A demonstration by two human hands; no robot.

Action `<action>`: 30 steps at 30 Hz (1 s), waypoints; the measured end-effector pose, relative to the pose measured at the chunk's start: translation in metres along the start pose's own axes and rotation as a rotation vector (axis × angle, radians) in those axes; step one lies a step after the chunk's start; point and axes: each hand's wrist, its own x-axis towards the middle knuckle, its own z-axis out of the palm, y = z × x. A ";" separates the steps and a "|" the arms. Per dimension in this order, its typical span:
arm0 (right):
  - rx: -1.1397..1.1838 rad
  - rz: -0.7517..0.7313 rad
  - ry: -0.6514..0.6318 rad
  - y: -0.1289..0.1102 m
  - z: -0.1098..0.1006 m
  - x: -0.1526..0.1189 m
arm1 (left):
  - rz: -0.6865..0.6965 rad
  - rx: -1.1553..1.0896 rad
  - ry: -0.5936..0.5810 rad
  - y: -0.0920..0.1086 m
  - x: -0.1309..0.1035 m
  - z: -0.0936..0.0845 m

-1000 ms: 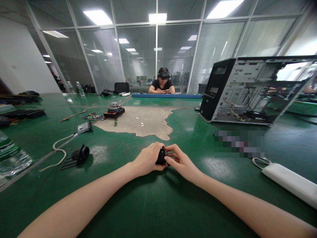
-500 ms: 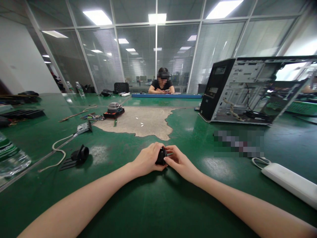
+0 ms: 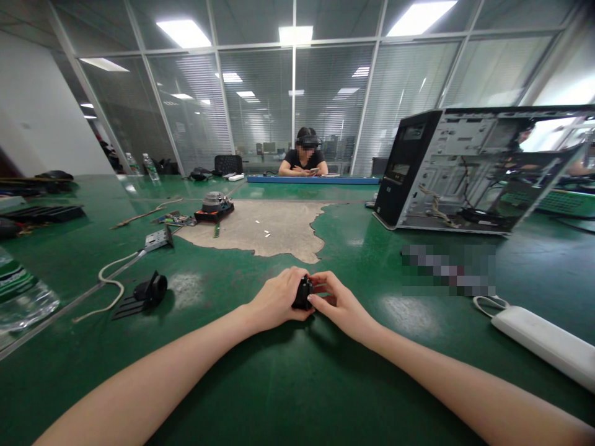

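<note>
Three things lie to your left: the bottle (image 3: 25, 297), the cord (image 3: 121, 288) and the pronged piece (image 3: 151, 288). Your left hand (image 3: 277, 298) grasps the black part (image 3: 303, 293), thumb along its near side and fingers over its far side; this hand seems best used as the steady one, firm without squeezing. That part sits between your hands, low over the table (image 3: 297, 384) (whether it touches, I cannot tell). Your right hand (image 3: 346, 308) lightly grasps its right edge between thumb and fingertips, so make small, controlled movements there and let the wrist stay loose. How hard either hand presses doesn't show. Farther right stand the case (image 3: 403, 167) and, nearer you, the strip (image 3: 543, 341), beyond your forearm.
</note>
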 end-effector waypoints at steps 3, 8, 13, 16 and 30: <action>0.021 0.021 -0.052 0.000 0.000 0.000 | 0.005 0.008 0.006 -0.001 0.000 0.000; -0.074 -0.114 0.028 -0.007 -0.001 -0.004 | 0.015 0.004 0.000 0.001 0.000 0.000; -0.066 -0.086 0.055 -0.004 -0.001 -0.002 | 0.017 -0.003 -0.011 0.002 0.000 -0.001; 0.009 0.007 -0.003 0.000 -0.001 0.000 | 0.009 -0.008 -0.009 0.002 -0.001 -0.001; -0.090 -0.108 0.060 -0.004 -0.001 -0.002 | -0.013 -0.017 -0.014 0.002 0.000 -0.001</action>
